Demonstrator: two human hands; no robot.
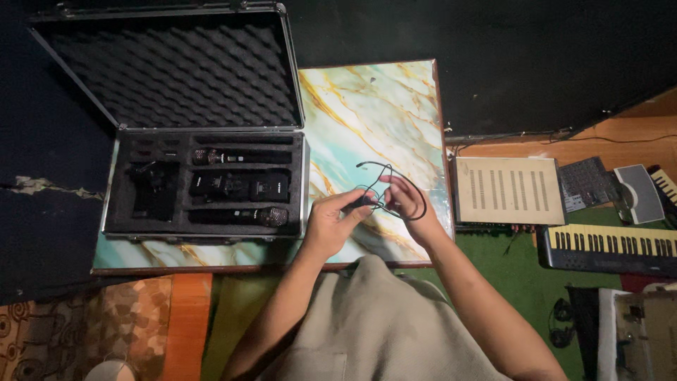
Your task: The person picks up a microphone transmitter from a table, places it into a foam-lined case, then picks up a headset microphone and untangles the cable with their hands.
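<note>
A thin black cable is looped in the air above the marble-patterned table. My left hand pinches a small dark piece at one end of the cable. My right hand holds the loops of the same cable, fingers curled through them. To the left lies an open hard case with black foam. In its slots sit two black microphones and a dark receiver unit. Its egg-crate foam lid stands open behind.
On the floor to the right are a beige vented box, a keyboard, a small mixer and other gear on green carpet. A patterned cushion sits lower left. A black backdrop fills the far side.
</note>
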